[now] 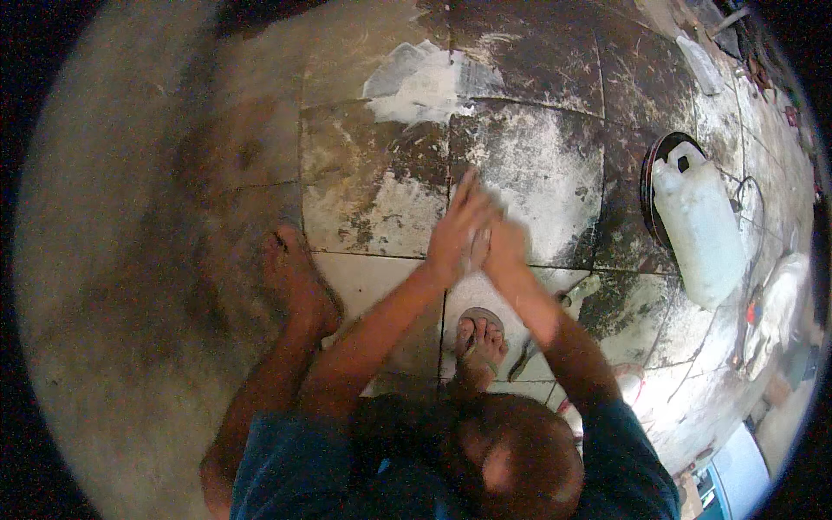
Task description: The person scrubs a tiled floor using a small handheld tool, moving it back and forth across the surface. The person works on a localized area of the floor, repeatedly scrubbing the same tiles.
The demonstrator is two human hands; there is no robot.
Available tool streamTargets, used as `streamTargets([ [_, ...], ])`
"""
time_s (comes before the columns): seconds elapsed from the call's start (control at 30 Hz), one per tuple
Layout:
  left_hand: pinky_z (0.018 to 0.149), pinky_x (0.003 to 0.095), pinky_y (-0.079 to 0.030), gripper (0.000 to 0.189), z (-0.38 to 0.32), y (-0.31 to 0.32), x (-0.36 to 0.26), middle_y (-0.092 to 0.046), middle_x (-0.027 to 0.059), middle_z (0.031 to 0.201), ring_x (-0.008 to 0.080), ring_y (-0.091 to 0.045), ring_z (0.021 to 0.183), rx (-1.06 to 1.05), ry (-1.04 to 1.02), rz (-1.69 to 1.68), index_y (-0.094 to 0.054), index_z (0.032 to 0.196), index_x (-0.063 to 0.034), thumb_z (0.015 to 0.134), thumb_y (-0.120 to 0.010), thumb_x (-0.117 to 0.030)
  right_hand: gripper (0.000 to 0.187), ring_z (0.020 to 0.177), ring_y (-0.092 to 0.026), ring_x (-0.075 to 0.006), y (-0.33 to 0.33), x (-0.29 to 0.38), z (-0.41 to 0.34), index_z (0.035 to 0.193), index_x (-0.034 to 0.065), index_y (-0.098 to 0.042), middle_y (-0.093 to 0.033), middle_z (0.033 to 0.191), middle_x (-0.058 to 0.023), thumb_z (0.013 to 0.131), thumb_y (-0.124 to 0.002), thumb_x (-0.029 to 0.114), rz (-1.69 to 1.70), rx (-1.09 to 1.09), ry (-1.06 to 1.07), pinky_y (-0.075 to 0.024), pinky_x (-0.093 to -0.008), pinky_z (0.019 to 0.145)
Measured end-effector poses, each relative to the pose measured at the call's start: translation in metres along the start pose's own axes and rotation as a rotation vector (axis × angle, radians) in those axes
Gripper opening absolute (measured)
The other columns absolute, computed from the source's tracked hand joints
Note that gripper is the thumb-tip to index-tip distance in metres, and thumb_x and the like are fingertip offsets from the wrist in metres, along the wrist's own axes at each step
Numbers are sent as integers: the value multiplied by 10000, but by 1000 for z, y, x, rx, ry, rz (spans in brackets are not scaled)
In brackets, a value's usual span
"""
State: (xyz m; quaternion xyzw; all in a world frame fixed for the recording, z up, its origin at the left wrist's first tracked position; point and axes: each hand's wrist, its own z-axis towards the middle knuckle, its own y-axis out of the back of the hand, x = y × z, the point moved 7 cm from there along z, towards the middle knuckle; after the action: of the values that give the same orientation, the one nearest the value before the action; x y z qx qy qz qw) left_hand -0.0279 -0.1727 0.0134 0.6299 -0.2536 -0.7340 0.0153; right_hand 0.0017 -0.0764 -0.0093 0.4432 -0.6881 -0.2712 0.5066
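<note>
My left hand (458, 227) and my right hand (506, 244) meet in front of me above the tiled floor (377, 218). Both are blurred, with palms and fingers touching each other. Something pale shows between them, but I cannot tell whether it is a held thing or part of a hand. Beyond my fingertips a bright white patch (422, 81), like powder or paste, is spread over the dark, grimy tiles. Below my hands stands a foot in a flip-flop (481, 338); a bare foot (292, 273) is further left.
At right a whitish plastic jerrycan (702, 234) lies across a round black rim (650, 188). Behind it is a white, unclear object (777, 312). A thin dark object (522, 359) lies beside the flip-flop. A light blue box-like thing (738, 471) sits lower right.
</note>
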Motion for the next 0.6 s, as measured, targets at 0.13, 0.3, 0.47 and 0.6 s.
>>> streamTargets([
  [0.13,1151,483,-437,376,108,41,-19,-589,179,1394,446,-399,1462,-77,-320,342,-665,1225,-45,865,-584,30,251,871,-715,-435,71,14,102,1026,5,-662,-726,968,-236,839,-697,169,50,-202,17,-578,-515,772],
  [0.3,1140,510,-445,375,69,30,-34,-599,180,1380,455,-414,1453,-82,-263,285,-669,1235,-46,879,-575,20,135,880,-735,-365,59,11,66,946,47,-715,-740,958,-191,858,-668,137,18,-170,-3,-595,-467,756],
  [0.47,1139,530,-445,468,-67,10,-43,-604,172,1372,478,-406,1457,-14,-143,225,-671,1260,-56,800,-622,14,188,890,-740,-356,-28,12,-63,1030,48,-710,-738,1022,-197,863,-648,109,-86,250,-47,-593,-487,758],
  [0.6,1138,517,-449,437,-36,14,-39,-604,175,1376,467,-414,1454,-43,-158,249,-669,1250,-47,822,-614,17,248,896,-736,-360,-29,4,-33,1109,55,-682,-736,1032,-188,874,-644,124,-92,65,9,-588,-496,772],
])
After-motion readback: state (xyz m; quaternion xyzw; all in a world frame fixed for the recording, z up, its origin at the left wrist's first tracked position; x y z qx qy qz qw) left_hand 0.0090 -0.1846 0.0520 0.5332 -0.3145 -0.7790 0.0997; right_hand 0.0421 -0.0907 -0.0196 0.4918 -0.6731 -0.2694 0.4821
